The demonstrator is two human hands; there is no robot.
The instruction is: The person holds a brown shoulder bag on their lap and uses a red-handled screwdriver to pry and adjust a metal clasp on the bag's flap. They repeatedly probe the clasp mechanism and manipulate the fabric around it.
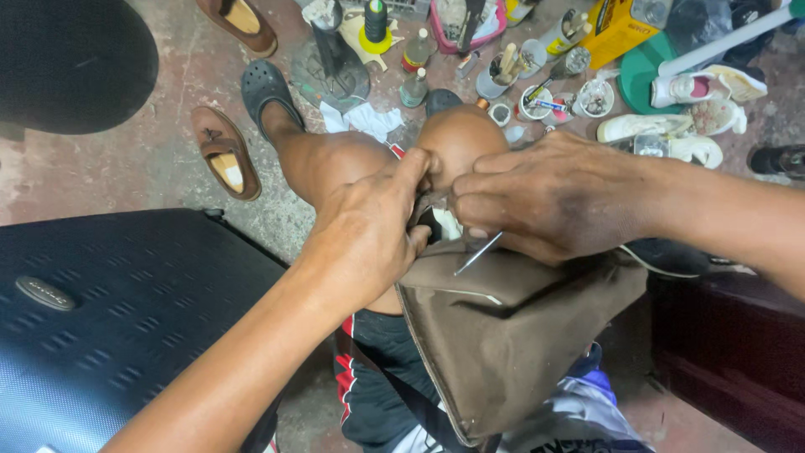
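Observation:
A brown fabric bag (511, 335) lies across my lap, its upper edge pulled up between my knees. My left hand (369, 231) pinches the bag's top edge, thumb stretched toward my right knee. My right hand (545, 197) is closed on the same edge and holds a thin metal needle (478, 253) that slants down over the fabric. Both hands touch at the seam. The part of the edge under my fingers is hidden.
A dark blue hard suitcase (117, 319) lies at the left. Brown slip-on shoes (225, 153), a dark clog (267, 92) on my foot, white sneakers (671, 134), several small bottles and cups (537, 101) and a yellow box (616, 29) crowd the stained floor ahead.

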